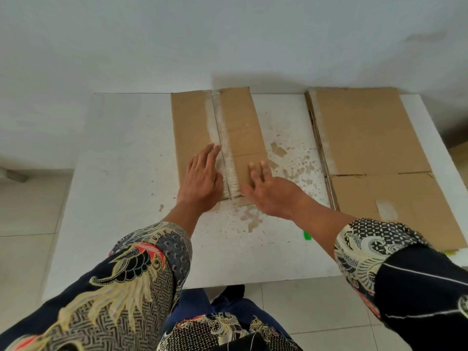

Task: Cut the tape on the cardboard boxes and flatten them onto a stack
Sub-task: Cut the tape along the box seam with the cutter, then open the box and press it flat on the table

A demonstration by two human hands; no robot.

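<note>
Lying pressed flat near the middle of the white table (121,173), the cardboard box (192,127) shows two brown panels meeting at a centre seam, where a pale strip of torn tape residue (222,138) runs from the far edge toward the person. It looks light and thin, stiff across each panel but ready to hinge along the seam and the creases, so it should slide easily on the smooth top and may spring up a little if let go. The left hand (200,178) lies on the left panel with fingers straight and close together, tips at the seam, holding nothing. The right hand (268,191) rests on the right panel near its near corner, fingers spread and flat, likewise gripping nothing. To move it, the sensible hold would be the two long outer edges, thumb beneath and fingers above, keeping it level so the panels do not flop open. To the right, well apart across a stained patch of table, sits the stack (367,138) of flattened boxes it should join. A small green object (307,235) lies near the right forearm; what it is cannot be told.
</note>
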